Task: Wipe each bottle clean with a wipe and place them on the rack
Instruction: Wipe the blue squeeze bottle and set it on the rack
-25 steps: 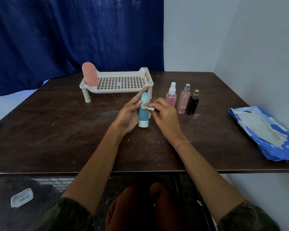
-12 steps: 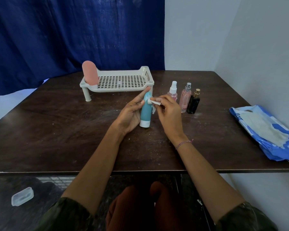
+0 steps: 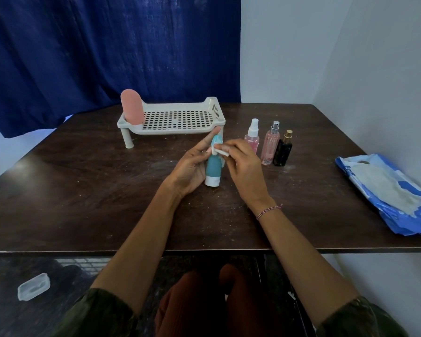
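Note:
A teal tube bottle [image 3: 213,170] with a white cap at its bottom stands upright in mid-table, held by my left hand [image 3: 192,166]. My right hand [image 3: 241,161] pinches a small white wipe [image 3: 220,151] against the upper part of the tube. Behind them stands the white perforated rack [image 3: 173,131], with a pink bottle [image 3: 131,107] upright at its left end. To the right stand three bottles in a row: a pink spray bottle with a white top [image 3: 252,136], a taller pink one with a silver top [image 3: 269,143] and a black one with a gold cap [image 3: 283,149].
A blue wipes packet [image 3: 387,190] lies at the table's right edge by the white wall. The dark wooden table [image 3: 83,190] has pale specks on it. A small clear plastic lid [image 3: 33,287] lies on the floor, lower left. A blue curtain hangs behind.
The tube has been lifted slightly and turned in my left hand, and my right hand has slid the wipe up along its upper part.

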Tool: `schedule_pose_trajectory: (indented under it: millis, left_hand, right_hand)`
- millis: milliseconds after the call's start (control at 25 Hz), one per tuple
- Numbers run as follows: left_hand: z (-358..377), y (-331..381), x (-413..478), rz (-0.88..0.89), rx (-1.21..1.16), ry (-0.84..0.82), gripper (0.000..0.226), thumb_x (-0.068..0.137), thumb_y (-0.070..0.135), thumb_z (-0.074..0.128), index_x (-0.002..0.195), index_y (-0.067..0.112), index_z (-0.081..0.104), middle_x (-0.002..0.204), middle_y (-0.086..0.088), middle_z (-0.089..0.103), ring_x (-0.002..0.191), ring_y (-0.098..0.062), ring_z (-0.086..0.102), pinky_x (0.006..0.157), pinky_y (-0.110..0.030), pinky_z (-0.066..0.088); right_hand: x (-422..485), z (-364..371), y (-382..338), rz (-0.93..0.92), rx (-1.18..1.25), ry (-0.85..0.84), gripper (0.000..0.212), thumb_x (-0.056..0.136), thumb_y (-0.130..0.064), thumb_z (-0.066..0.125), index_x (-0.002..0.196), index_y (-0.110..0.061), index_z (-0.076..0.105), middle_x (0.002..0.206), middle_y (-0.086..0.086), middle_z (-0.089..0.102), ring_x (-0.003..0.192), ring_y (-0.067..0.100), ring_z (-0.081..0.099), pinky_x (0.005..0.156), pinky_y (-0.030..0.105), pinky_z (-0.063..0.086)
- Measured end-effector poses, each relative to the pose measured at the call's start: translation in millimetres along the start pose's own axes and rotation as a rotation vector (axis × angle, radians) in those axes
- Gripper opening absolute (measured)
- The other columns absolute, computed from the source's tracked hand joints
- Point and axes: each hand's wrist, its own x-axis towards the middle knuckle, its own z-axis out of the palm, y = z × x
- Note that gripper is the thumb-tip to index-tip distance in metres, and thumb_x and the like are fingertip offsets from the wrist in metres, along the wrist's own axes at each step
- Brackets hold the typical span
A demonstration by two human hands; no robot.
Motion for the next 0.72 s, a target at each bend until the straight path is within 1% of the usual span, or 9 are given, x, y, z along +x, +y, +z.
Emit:
schedule_pose_trajectory:
  millis: [80,160,240,360,480,560,640,720]
  left_hand:
    - [0.8,-1.4,-0.1,0.008,0.029,-0.011,0.051,0.095,0.005,0.038,0.145,0.018,0.032,0.151,-0.01,0.033,0.129,-0.02,0.042,0.111,-0.038,0.032]
    - [0.5,-3.0,-0.2,0.01,0.056,0.001,0.053,0.093,0.004,0.042,0.144,0.017,0.033,0.151,-0.008,0.034,0.136,-0.022,0.036,0.114,-0.039,0.029]
    - [-0.7,-3.6,0.1,0.005,0.06,0.017,0.053,0.092,0.004,0.045,0.143,0.017,0.035,0.15,-0.005,0.037,0.138,-0.022,0.035,0.114,-0.04,0.028]
    - [-1.3,-3.2,0.1,0.006,0.059,0.049,0.052,0.091,0.003,0.046,0.141,0.015,0.037,0.148,-0.007,0.04,0.135,-0.02,0.04,0.113,-0.039,0.032]
    - [-1.3,-2.9,-0.1,0.004,0.076,0.093,0.048,0.094,-0.001,0.041,0.141,0.008,0.036,0.143,-0.014,0.044,0.124,-0.017,0.05,0.108,-0.034,0.038]
    - [-0.7,-3.0,-0.9,-0.004,0.072,0.083,0.049,0.093,0.001,0.042,0.141,0.007,0.036,0.14,-0.012,0.047,0.119,-0.015,0.053,0.106,-0.031,0.041]
    - [0.9,-2.6,-1.8,-0.016,0.074,0.055,0.051,0.09,0.005,0.047,0.14,0.009,0.038,0.135,-0.008,0.052,0.118,-0.013,0.054,0.105,-0.03,0.041]
    - [2.7,-2.6,-2.1,-0.027,0.1,0.021,0.052,0.088,0.006,0.049,0.139,0.013,0.04,0.134,-0.006,0.052,0.12,-0.012,0.052,0.107,-0.028,0.038]
  right_hand:
    - [1.7,-1.0,3.2,0.064,0.023,0.037,0.025,0.084,0.004,0.061,0.108,0.001,0.065,0.101,0.015,0.061,0.095,0.02,0.058,0.088,0.018,0.045]
    - [3.0,-2.0,6.5,0.132,0.035,0.061,0.024,0.086,0.0,0.061,0.109,0.001,0.065,0.102,0.013,0.061,0.093,0.018,0.058,0.085,0.019,0.047]
    - [2.9,-2.0,7.6,0.165,0.038,0.074,0.024,0.086,-0.002,0.062,0.109,0.001,0.065,0.102,0.013,0.062,0.093,0.017,0.058,0.084,0.021,0.049]
    - [1.1,-1.5,4.4,0.119,0.068,0.066,0.024,0.085,0.0,0.062,0.109,0.001,0.064,0.102,0.013,0.061,0.095,0.013,0.056,0.086,0.021,0.048]
    - [-0.8,-2.6,2.2,0.066,0.103,0.046,0.025,0.084,0.004,0.061,0.108,0.001,0.065,0.103,0.013,0.06,0.099,0.017,0.056,0.091,0.024,0.047]
    - [-1.1,-3.4,1.9,0.047,0.091,0.045,0.026,0.084,0.006,0.06,0.109,0.001,0.065,0.104,0.014,0.06,0.1,0.018,0.055,0.092,0.024,0.046]
    - [-0.3,-3.8,2.5,0.068,0.078,0.08,0.026,0.085,0.004,0.06,0.109,0.0,0.064,0.103,0.014,0.06,0.1,0.013,0.053,0.091,0.02,0.045]
    - [1.8,-4.9,5.1,0.146,0.105,0.137,0.025,0.086,0.003,0.058,0.11,-0.002,0.064,0.102,0.011,0.059,0.097,0.012,0.054,0.088,0.019,0.046]
